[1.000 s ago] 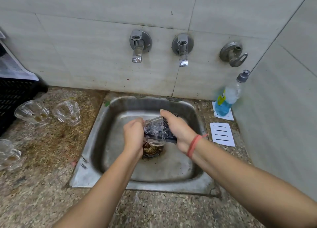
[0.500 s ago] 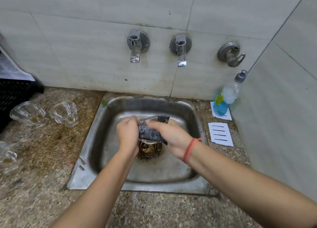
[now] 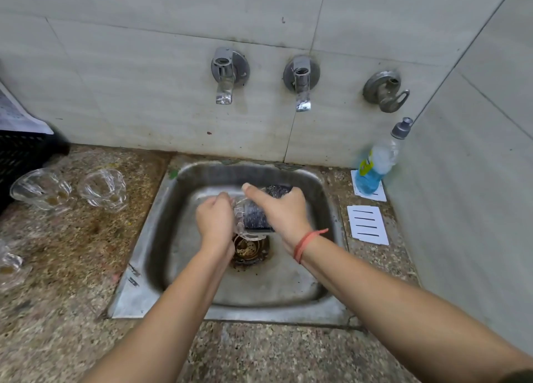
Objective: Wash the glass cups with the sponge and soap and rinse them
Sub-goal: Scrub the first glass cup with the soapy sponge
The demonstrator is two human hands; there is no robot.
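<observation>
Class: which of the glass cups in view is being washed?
The glass cup over the sink, gripped by the left hand, scrubbed with the sponge in the right hand; the other cups sit untouched on the counter.

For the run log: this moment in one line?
step: scrub | left hand: grips glass cup | right hand: holds sponge | over sink

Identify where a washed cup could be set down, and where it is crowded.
Free: the counter strip in front of the sink, and the patch left of it, nearer than the two cups. Crowded: right side, with cards and soap bottle.
</observation>
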